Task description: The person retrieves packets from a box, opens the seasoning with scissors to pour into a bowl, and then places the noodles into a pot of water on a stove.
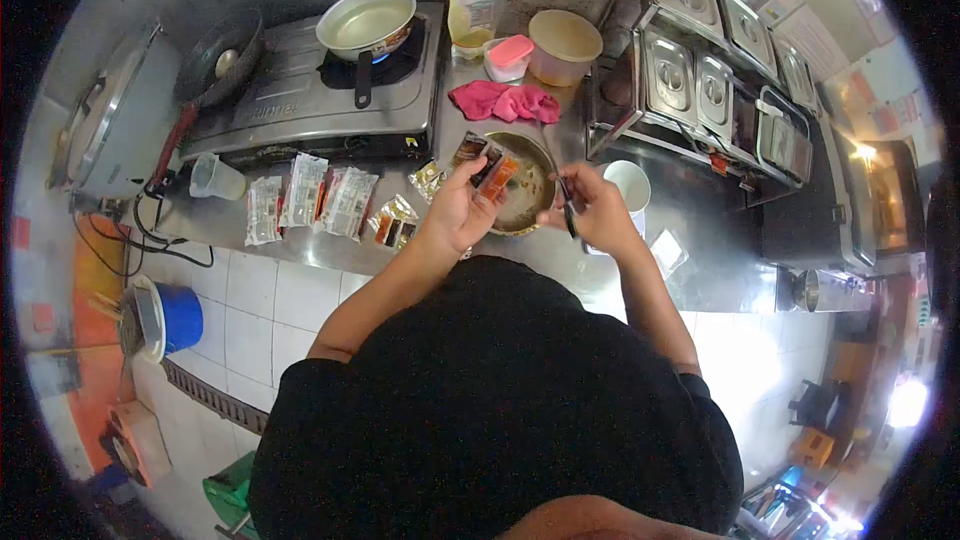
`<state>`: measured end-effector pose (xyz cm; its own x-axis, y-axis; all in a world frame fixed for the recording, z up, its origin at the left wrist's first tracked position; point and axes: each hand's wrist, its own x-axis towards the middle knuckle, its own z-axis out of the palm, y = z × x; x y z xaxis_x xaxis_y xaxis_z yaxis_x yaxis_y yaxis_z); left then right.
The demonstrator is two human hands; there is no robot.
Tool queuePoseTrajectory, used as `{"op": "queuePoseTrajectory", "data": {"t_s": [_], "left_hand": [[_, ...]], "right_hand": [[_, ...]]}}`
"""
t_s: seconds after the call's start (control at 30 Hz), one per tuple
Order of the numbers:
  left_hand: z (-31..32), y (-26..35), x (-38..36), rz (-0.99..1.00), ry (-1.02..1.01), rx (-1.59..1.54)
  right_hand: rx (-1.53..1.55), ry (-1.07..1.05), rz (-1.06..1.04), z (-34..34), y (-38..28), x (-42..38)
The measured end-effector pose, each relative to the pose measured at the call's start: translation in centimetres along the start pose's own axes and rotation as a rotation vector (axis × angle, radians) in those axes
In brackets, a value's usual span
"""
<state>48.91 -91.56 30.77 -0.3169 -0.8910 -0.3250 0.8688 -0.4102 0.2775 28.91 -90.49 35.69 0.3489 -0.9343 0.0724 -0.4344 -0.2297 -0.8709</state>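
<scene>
My left hand [462,208] is closed on a seasoning sachet [496,180] with dark and orange-red sections, held above the left part of a metal bowl [535,219]. In my right hand [598,208], at the bowl's right side, is a pair of dark scissors [569,212]. The scissors are apart from the sachet. More small sachets [392,220] lie on the counter left of my left hand, one of them partly behind the bowl. Further left are several noodle packets [302,190]. A white cup [628,186] stands just beyond my right hand.
A pan of liquid [366,20] sits over a lit flame on the gas stove [290,90]. Behind the bowl lie a pink cloth [503,102], a pink-lidded tub [509,57] and a round plastic container [565,45]. A rack of lidded steel pans [700,80] stands at right.
</scene>
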Motion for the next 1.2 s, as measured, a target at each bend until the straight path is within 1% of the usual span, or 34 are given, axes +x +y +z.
{"op": "queuePoseTrajectory", "data": {"t_s": [0.03,0.07,0.13,0.17,0.23,0.37,0.47,0.67,0.73,0.87,0.97,1.03,1.2], "left_hand": [[-0.2,0.3,0.1,0.005,0.013,-0.005],[-0.2,0.5,0.1,0.011,0.015,-0.011],[-0.2,0.7,0.1,-0.008,0.014,-0.017],[-0.3,0.7,0.2,-0.009,0.014,-0.020],[-0.5,0.5,0.2,0.006,0.010,0.012],[-0.2,0.0,0.0,-0.025,0.023,0.052],[-0.3,-0.3,-0.2,-0.045,0.042,0.058],[0.3,-0.2,-0.7,-0.004,0.007,0.050],[0.4,-0.2,-0.8,-0.001,0.025,0.044],[0.0,-0.4,-0.6,0.007,0.000,0.053],[-0.1,-0.3,-0.6,-0.014,-0.042,0.041],[0.0,-0.3,-0.7,-0.012,-0.046,0.028],[0.4,-0.5,-0.9,-0.019,-0.074,0.002]], "right_hand": [[-0.120,-0.031,0.004,-0.4,-0.6,-0.5],[-0.122,-0.039,0.001,-0.7,-0.5,-0.9],[-0.178,-0.209,0.034,-1.1,-0.2,-1.4],[-0.180,-0.211,0.036,-1.1,-0.1,-1.4],[-0.240,-0.287,0.061,-1.2,0.1,-1.4],[-0.220,-0.273,0.126,-1.4,-0.6,-0.8],[-0.225,-0.284,0.115,-1.5,-1.3,-0.4],[-0.246,-0.265,0.065,-1.4,-1.7,0.0],[-0.321,-0.258,0.029,-1.5,-1.8,0.1],[-0.328,-0.251,0.030,-1.5,-1.8,0.1],[-0.275,-0.238,0.077,-1.5,-2.4,-0.1],[-0.222,-0.237,0.192,-1.6,-2.7,-0.1],[-0.318,-0.220,0.097,-2.1,-1.9,-0.2]]}}
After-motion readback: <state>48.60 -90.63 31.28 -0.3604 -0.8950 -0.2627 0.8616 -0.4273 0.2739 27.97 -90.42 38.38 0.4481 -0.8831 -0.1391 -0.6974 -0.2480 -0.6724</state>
